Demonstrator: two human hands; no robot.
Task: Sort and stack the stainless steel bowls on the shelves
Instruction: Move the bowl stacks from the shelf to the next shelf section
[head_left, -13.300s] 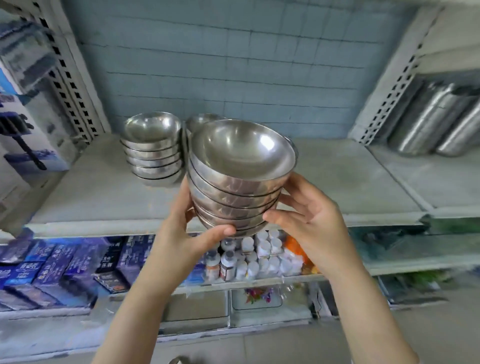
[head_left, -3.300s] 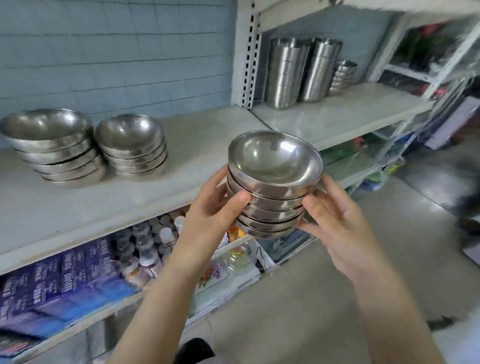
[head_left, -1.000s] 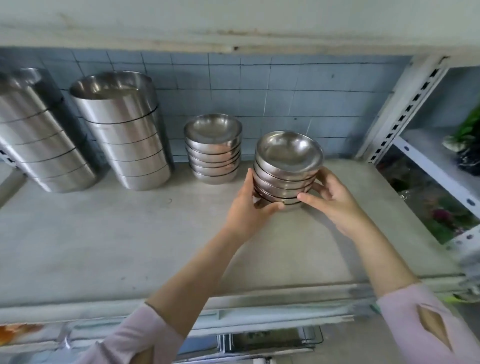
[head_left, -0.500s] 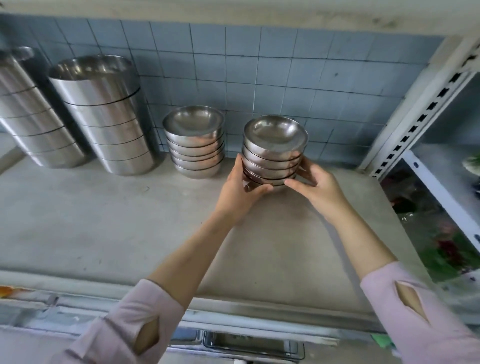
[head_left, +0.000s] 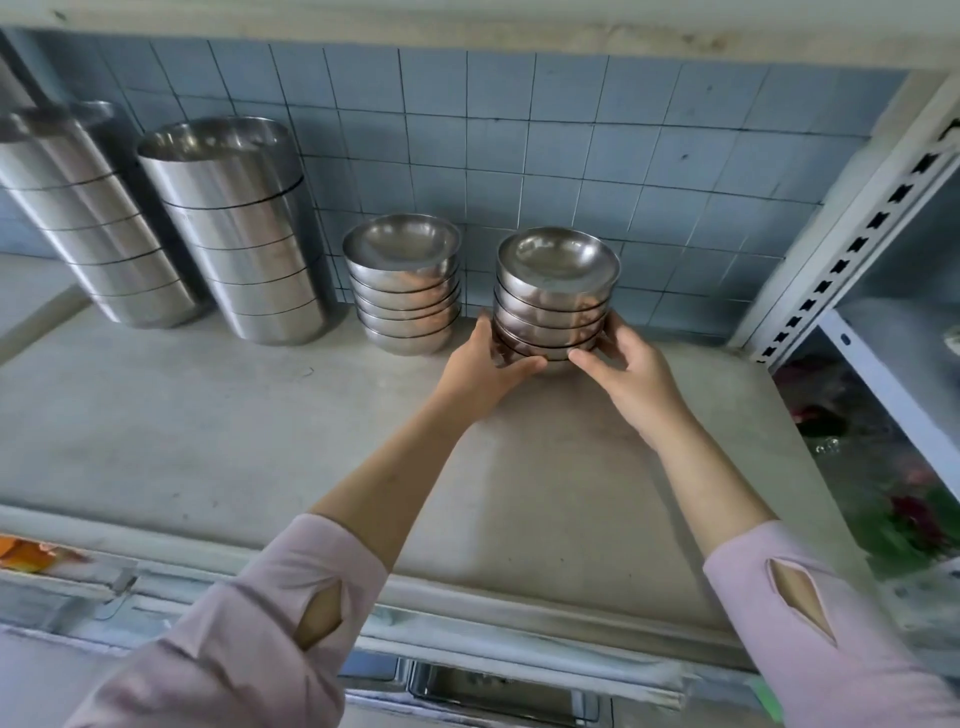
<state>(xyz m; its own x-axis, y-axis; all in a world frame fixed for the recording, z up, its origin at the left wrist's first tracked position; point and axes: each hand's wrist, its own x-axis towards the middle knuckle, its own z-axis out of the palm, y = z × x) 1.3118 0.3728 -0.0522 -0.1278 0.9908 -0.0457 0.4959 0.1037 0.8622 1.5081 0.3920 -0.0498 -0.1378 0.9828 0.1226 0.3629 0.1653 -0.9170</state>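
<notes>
Bowl stack (head_left: 556, 296) moved nearer wall; both hands cupping base.

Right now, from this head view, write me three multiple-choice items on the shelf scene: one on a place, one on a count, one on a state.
1. Where is the held stack of bowls relative to the other small bowl stack?
A. To its right
B. To its left
C. On top of it

2. How many tall stacks of large steel containers stand at the left of the shelf?
A. One
B. Two
C. Four

3. How is the held stack being handled?
A. One hand grips it
B. Both hands cup its base
C. No hand touches it

Answers:
1. A, it sits right of the other stack, near the tiled wall.
2. B, one tall stack and another left of it.
3. B, the left hand and right hand flank its bottom bowls.
</notes>
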